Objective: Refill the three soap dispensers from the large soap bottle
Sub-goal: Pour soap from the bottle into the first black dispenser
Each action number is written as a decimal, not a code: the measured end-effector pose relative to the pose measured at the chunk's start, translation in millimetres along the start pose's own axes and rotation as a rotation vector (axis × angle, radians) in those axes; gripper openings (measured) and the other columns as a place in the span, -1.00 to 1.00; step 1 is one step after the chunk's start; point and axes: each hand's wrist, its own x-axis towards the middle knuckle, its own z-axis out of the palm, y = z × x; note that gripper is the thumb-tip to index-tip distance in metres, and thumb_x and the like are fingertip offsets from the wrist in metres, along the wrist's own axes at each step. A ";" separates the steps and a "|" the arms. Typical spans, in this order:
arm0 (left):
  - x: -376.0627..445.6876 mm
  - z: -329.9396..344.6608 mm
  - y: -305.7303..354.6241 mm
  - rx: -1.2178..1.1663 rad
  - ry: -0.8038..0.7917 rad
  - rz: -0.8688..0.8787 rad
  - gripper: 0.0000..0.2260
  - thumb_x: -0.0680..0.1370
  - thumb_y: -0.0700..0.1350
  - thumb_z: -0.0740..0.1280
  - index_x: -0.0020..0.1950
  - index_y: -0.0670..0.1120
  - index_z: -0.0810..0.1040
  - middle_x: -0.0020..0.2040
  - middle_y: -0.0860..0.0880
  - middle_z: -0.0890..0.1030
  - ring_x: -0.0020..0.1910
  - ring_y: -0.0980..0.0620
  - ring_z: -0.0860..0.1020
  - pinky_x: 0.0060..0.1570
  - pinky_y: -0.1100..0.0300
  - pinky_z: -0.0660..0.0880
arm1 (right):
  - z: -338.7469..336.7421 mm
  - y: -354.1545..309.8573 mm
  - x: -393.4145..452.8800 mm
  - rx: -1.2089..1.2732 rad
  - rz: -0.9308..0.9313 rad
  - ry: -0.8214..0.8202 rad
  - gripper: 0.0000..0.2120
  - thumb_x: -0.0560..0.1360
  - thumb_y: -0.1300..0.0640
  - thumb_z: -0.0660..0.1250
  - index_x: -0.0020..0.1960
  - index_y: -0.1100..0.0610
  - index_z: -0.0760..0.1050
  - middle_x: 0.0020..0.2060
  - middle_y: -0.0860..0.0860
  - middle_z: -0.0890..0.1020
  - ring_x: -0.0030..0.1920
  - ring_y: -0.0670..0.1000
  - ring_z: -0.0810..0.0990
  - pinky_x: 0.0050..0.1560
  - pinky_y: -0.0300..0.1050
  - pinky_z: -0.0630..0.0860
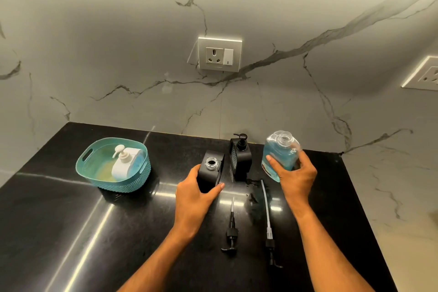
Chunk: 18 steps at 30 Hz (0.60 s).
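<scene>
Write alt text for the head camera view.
On a black counter, the left hand holds an open black dispenser while the right hand holds the uncapped blue soap bottle. Two pumps lie nearby.

The left hand (194, 194) wraps an uncapped dispenser (211, 170) standing on the counter (71, 220). Just right of that hand and a little behind it stands a second dispenser (240, 159) with its pump on, near the wall (118, 54). Further right, the right hand (294, 173) holds the large soap bottle (279, 154), open mouth up, above the counter. Between the two hands and nearer the person lie two loose pumps: a short pump (231, 232) closer to the left hand, a long pump (269, 225) below the right hand. Well left of the left hand sits a basket (132, 180) with a third dispenser (124, 161) inside. On the wall behind the hands is a socket (220, 54).
</scene>
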 end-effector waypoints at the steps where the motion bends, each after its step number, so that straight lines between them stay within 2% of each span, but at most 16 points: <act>1: -2.3 -3.1 1.1 -0.006 0.000 0.007 -0.46 0.41 0.03 0.64 0.34 0.13 0.54 0.06 0.28 0.69 0.05 0.35 0.65 0.03 0.47 0.54 | 1.7 -9.4 -5.2 0.007 -0.030 0.001 -0.43 0.31 0.01 0.69 0.27 -0.02 0.59 0.11 -0.15 0.69 0.13 -0.05 0.69 0.03 -0.13 0.68; 4: -10.7 -11.6 4.9 -0.012 0.007 0.042 -0.46 0.41 0.06 0.63 0.35 0.12 0.54 0.06 0.26 0.70 0.04 0.33 0.65 0.04 0.43 0.56 | 6.4 -32.7 -20.2 0.004 -0.120 -0.006 -0.40 0.31 0.03 0.69 0.31 0.02 0.59 0.14 -0.14 0.68 0.15 -0.03 0.69 0.04 -0.18 0.67; 7: -19.5 -21.5 9.0 -0.002 0.017 0.065 -0.49 0.42 0.07 0.62 0.30 0.13 0.54 0.05 0.27 0.70 0.03 0.32 0.66 0.03 0.39 0.58 | 11.6 -47.8 -36.5 -0.046 -0.185 -0.008 -0.36 0.31 0.08 0.70 0.33 0.10 0.58 0.18 -0.07 0.68 0.18 -0.02 0.67 0.09 -0.14 0.67; 10: -27.5 -30.0 15.2 0.013 0.019 0.097 -0.51 0.42 0.07 0.62 0.26 0.31 0.50 0.04 0.41 0.65 0.02 0.35 0.65 -0.01 0.47 0.54 | 16.8 -59.6 -52.1 -0.103 -0.233 -0.014 -0.36 0.31 0.11 0.70 0.34 0.15 0.58 0.19 -0.01 0.68 0.20 -0.04 0.66 0.11 -0.12 0.67; 12: -32.5 -34.7 16.5 0.030 0.026 0.106 -0.51 0.43 0.06 0.60 0.25 0.34 0.48 0.02 0.47 0.62 0.00 0.38 0.64 -0.03 0.51 0.51 | 20.3 -68.6 -62.0 -0.129 -0.261 -0.021 -0.35 0.31 0.11 0.69 0.35 0.15 0.58 0.20 -0.01 0.68 0.22 -0.07 0.65 0.14 -0.16 0.65; 14: -36.3 -37.8 14.6 0.044 0.032 0.095 -0.55 0.43 0.05 0.58 0.24 0.28 0.50 -0.04 0.42 0.64 -0.03 0.36 0.64 -0.07 0.50 0.52 | 23.1 -75.6 -70.6 -0.156 -0.285 -0.047 -0.35 0.32 0.12 0.69 0.36 0.16 0.57 0.22 0.00 0.67 0.25 -0.07 0.63 0.17 -0.15 0.64; 16: -39.8 -41.6 12.3 0.041 0.025 0.081 -0.60 0.43 0.08 0.55 0.21 0.22 0.52 -0.09 0.30 0.67 -0.11 0.28 0.67 -0.13 0.41 0.58 | 25.3 -80.7 -79.7 -0.202 -0.305 -0.075 -0.34 0.33 0.14 0.68 0.37 0.18 0.55 0.23 0.03 0.66 0.27 -0.05 0.62 0.18 -0.10 0.64; 18: -42.8 -44.8 12.9 0.046 0.023 0.085 -0.62 0.41 0.12 0.51 0.19 0.23 0.52 -0.11 0.25 0.67 -0.16 0.25 0.67 -0.19 0.38 0.59 | 26.6 -85.9 -86.5 -0.243 -0.325 -0.106 -0.32 0.33 0.11 0.67 0.38 0.20 0.54 0.24 0.07 0.65 0.28 -0.02 0.62 0.18 -0.08 0.65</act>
